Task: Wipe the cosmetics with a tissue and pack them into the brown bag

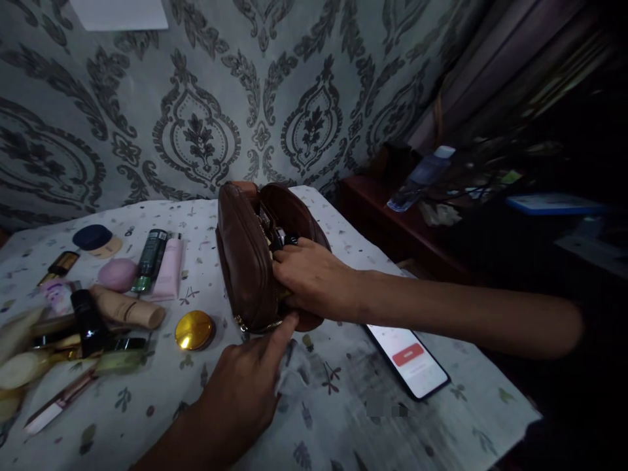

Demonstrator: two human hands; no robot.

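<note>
A brown leather bag [245, 261] stands unzipped on the table, its mouth turned to the right. My right hand [316, 278] reaches into the opening with fingers curled; the fingertips and whatever they grip are hidden inside. Small dark items [289, 239] show in the bag just above that hand. My left hand [245, 383] is at the bag's near bottom edge, index finger stretched toward the zip and the other fingers folded. A crumpled whitish tissue-like piece [293, 374] lies against its folded side, apparently held. Left of the bag sits a round gold compact [194, 330].
Several cosmetics, among them a pink tube [169, 268], a dark green bottle [151, 255], a pink sponge [118, 275] and a beige tube [127, 307], spread over the left side. A lit phone [412, 363] lies under my right forearm. Beyond the table's right edge is a plastic bottle [422, 176].
</note>
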